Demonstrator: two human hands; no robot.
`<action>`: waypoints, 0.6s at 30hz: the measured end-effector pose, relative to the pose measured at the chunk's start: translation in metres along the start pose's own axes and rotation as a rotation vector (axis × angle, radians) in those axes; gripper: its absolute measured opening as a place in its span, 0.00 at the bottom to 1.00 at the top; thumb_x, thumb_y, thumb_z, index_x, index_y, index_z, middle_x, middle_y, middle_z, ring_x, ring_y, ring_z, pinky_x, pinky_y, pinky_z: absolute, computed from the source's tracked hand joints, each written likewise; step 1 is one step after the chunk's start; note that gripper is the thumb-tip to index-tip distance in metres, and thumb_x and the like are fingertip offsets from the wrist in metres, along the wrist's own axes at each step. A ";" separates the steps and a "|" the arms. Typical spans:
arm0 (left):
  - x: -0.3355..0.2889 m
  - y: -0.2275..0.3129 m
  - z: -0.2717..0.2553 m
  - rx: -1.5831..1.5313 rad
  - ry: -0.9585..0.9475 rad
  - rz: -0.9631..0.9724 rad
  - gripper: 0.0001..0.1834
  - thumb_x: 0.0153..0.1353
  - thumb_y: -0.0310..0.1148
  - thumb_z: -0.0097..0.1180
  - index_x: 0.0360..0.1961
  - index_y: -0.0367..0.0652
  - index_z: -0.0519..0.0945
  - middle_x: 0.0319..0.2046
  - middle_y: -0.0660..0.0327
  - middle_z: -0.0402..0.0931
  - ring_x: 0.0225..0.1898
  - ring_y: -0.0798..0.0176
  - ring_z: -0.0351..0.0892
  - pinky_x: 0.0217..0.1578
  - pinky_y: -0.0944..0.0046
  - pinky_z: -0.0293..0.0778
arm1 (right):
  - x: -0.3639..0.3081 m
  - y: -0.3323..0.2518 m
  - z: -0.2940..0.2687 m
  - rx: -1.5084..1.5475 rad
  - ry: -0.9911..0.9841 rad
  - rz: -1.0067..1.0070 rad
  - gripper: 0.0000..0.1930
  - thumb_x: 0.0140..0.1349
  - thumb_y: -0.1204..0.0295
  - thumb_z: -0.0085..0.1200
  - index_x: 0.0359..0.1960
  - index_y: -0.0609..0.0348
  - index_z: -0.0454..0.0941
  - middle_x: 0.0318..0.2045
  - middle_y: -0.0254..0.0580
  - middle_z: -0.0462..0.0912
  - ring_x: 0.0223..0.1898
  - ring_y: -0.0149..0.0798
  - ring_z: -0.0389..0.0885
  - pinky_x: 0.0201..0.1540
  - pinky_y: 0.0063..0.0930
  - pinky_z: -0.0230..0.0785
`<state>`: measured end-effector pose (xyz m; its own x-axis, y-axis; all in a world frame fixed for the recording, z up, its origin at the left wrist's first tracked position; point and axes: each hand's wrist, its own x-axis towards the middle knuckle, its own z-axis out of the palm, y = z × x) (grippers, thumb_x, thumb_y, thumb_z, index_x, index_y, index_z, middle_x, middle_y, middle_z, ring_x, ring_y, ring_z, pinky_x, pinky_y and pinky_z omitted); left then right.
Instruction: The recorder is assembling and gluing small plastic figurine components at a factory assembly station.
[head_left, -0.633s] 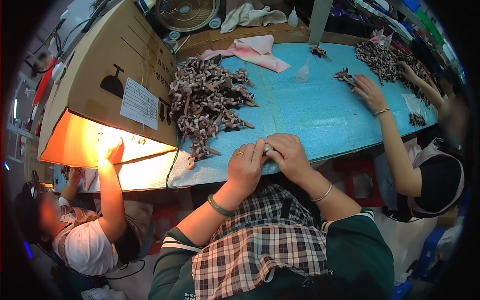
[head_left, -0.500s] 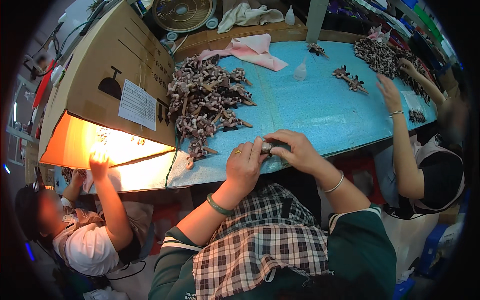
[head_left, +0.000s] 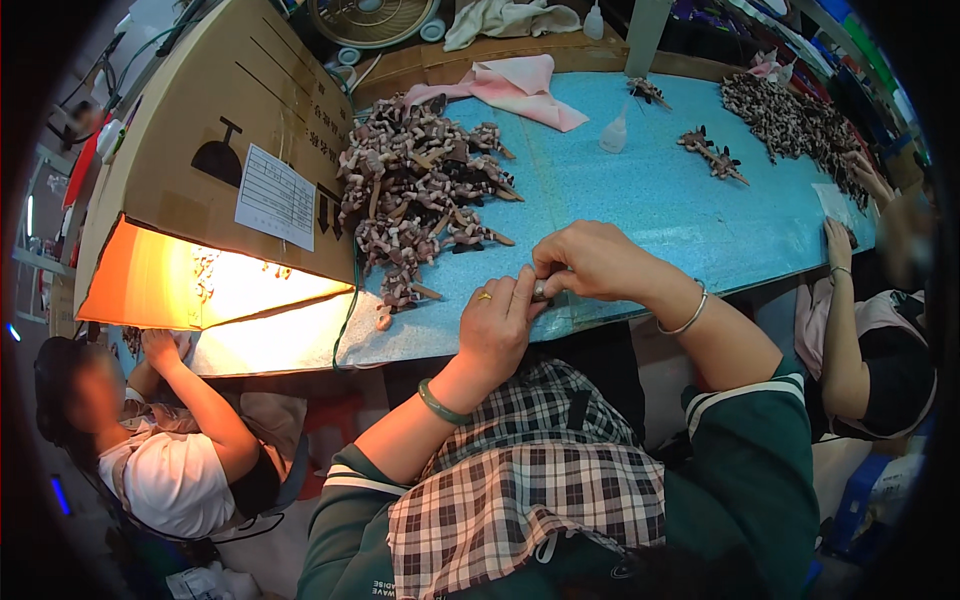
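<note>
While a small greyish piece point(head_left: 541, 288) was held at the near edge of the bench point(head_left: 620, 215) in the fingertips of the left hand point(head_left: 497, 320), the right hand point(head_left: 600, 262) was bent close over it, fingertips drawn together. The two hands were all but touching; whether the piece was also gripped by the right could not be told.

The bench was covered in a bright blue, speckled surface. Its left part was occupied by a tangled pile of brown-and-cream pieces point(head_left: 420, 190), beside which a large cardboard box point(head_left: 240, 130) was stood, its inside lit orange and its side marked by a white sheet point(head_left: 275, 198). Toward the back, a pink cloth point(head_left: 525, 90) and a clear squeeze bottle point(head_left: 614, 135) were set down. To the right, a loose cluster point(head_left: 712, 155) was laid apart from a broad dark heap point(head_left: 785, 118).

Behind the bench, a fan point(head_left: 370, 15) and a white cloth point(head_left: 505, 22) were placed near a pale post point(head_left: 647, 40). Places at either end were taken by a co-worker in white point(head_left: 180, 470) and a co-worker in black point(head_left: 890, 350).
</note>
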<state>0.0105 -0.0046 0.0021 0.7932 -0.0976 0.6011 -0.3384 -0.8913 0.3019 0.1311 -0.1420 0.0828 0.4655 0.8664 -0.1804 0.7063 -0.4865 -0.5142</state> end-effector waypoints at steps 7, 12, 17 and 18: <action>-0.002 -0.001 0.000 -0.008 0.038 0.008 0.27 0.47 0.28 0.63 0.49 0.31 0.72 0.27 0.57 0.68 0.28 0.57 0.70 0.29 0.60 0.69 | -0.004 0.032 0.028 0.424 0.125 -0.162 0.11 0.49 0.71 0.64 0.33 0.62 0.79 0.27 0.41 0.81 0.31 0.38 0.81 0.34 0.31 0.70; -0.004 0.000 -0.001 -0.009 0.022 -0.001 0.26 0.47 0.29 0.63 0.49 0.32 0.72 0.27 0.57 0.68 0.29 0.57 0.71 0.30 0.60 0.69 | -0.009 0.030 0.026 0.741 0.070 -0.050 0.12 0.49 0.69 0.62 0.34 0.61 0.82 0.28 0.45 0.82 0.33 0.38 0.81 0.36 0.30 0.70; -0.005 0.000 -0.002 -0.001 0.018 -0.012 0.27 0.48 0.29 0.63 0.50 0.34 0.71 0.28 0.57 0.69 0.30 0.58 0.71 0.31 0.60 0.69 | 0.002 0.010 0.006 0.071 0.020 -0.074 0.09 0.48 0.67 0.63 0.31 0.56 0.82 0.27 0.44 0.83 0.33 0.46 0.81 0.34 0.37 0.70; -0.004 0.001 -0.002 0.003 0.019 -0.016 0.27 0.48 0.29 0.63 0.50 0.34 0.71 0.28 0.57 0.69 0.30 0.58 0.71 0.31 0.60 0.69 | 0.004 0.009 0.004 0.071 0.017 -0.080 0.09 0.48 0.67 0.63 0.31 0.56 0.82 0.27 0.44 0.83 0.33 0.46 0.81 0.34 0.37 0.70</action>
<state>0.0059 -0.0042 0.0012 0.7887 -0.0745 0.6102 -0.3237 -0.8942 0.3093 0.1374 -0.1430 0.0740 0.4188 0.8997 -0.1228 0.7023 -0.4067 -0.5842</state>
